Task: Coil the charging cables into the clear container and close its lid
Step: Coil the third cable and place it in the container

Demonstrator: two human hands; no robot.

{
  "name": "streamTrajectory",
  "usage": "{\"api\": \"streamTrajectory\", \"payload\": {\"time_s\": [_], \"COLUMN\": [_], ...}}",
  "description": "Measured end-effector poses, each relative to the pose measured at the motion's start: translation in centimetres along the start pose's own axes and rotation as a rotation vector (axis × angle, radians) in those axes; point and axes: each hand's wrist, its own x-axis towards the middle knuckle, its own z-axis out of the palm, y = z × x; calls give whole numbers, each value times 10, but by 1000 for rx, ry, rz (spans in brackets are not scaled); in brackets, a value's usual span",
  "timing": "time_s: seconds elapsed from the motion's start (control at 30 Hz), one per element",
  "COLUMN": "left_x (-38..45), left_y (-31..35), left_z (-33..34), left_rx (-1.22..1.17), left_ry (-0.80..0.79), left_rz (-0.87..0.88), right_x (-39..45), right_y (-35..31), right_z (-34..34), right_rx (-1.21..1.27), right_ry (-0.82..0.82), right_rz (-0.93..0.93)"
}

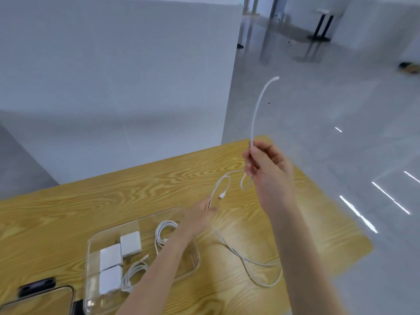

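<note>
My right hand [266,165] is raised above the wooden table [113,196] and grips a white charging cable [258,105], whose free end arcs upward. Lower down, my left hand [200,217] pinches the same cable near its USB plug [221,196]. The rest of that cable trails in loose loops [261,269] on the table to the right. The clear container [195,258] lies open under my left forearm. Inside are two coiled white cables [162,230] [133,276] and three white charger blocks [130,243].
A clear lid [45,301] with a dark latch lies at the lower left, beside the container. The table's right edge runs diagonally close to the trailing cable, with glossy grey floor beyond. A white partition wall stands behind the table.
</note>
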Motion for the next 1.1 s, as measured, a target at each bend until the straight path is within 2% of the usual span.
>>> {"api": "streamTrajectory", "payload": {"time_s": [0.1,0.23,0.37,0.43,0.53,0.6,0.73,0.83,0.93,1.03,1.1], "left_x": [2,-1,-6,-12,-25,-35,-56,-73,-90,-110,-124], "left_y": [13,24,50,61,67,66,57,52,43,32,26], "left_z": [1,-8,-29,-44,-64,-71,-77,-86,-98,-114,-127], "left_rx": [-177,-359,-851,-965,-986,-875,-767,-897,-1067,-1146,-1151], "left_ry": [-7,102,132,167,222,268,322,314,302,373,441], "left_rz": [50,168,283,318,402,441,472,464,476,490,483], "right_x": [-9,-16,-22,-23,-24,-25,-19,-18,-28,-39,-39], "right_y": [24,48,67,75,81,81,78,73,63,68,81], "right_z": [-6,-13,-17,-20,-23,-23,-13,8,42,62,65], "right_rx": [-132,-239,-373,-453,-572,-650,-786,-887,-741,-708,-779], "right_ry": [25,23,-117,-201,-376,-478,-560,-645,-784,-916,-927], "right_rz": [96,176,210,231,304,334,289,233,250,287,326]}}
